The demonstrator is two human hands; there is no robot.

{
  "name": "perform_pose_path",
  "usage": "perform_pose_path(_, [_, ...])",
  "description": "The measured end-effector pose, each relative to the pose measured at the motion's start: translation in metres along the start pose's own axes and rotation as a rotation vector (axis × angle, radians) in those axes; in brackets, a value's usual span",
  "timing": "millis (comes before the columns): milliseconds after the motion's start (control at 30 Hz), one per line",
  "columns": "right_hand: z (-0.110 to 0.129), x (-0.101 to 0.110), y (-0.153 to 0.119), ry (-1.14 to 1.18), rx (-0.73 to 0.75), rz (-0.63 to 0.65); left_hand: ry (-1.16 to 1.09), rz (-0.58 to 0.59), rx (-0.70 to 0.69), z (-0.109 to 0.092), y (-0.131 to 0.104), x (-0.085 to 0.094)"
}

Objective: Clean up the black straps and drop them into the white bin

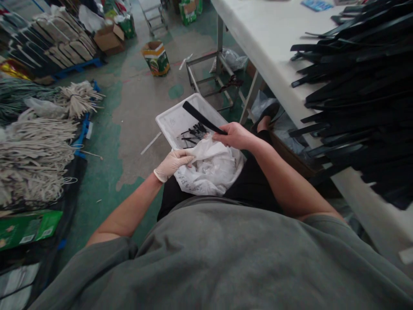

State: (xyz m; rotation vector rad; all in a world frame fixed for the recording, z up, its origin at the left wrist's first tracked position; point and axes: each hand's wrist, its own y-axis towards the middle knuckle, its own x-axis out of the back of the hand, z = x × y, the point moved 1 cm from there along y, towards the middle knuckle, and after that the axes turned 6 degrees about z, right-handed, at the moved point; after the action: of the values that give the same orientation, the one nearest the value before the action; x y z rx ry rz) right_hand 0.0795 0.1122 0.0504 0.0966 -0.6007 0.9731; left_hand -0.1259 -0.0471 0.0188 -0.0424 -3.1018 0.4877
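I see R hand (238, 137) gripping black strip (202, 117) by its near end, rest angled over white tub (167, 122); gloved L hand (173, 164) pinches white bag (215, 168). Step now looks like handling strip + bag together; next prob. needs firm grip on both. Bag's inside mostly hidden; can't tell if R hand pinches bag too.

Tub (171, 122) was parked up front, bag (219, 165) bunched at the near end, bits (197, 130) behind it; strips (361, 94) were piled on the table (258, 32), right, cords (35, 142) off left.
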Motion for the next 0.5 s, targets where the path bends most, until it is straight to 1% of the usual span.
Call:
perform_pose_path(133, [-0.002,0.008,0.005,-0.045,-0.018,-0.097,0.017,-0.024,0.046,0.019,-0.017,0.009])
perform_pose_path(267, [-0.006,0.011,0.012,-0.099,-0.015,-0.166,0.001,-0.058,0.052,0.032,-0.031,0.013])
perform_pose_path(367, [-0.007,0.009,0.017,-0.14,0.011,-0.185,0.072,0.009,0.067,0.038,-0.032,0.013])
perform_pose_path(500, [-0.003,0.009,0.024,-0.184,0.068,-0.259,0.183,0.168,0.14,0.047,-0.024,0.009])
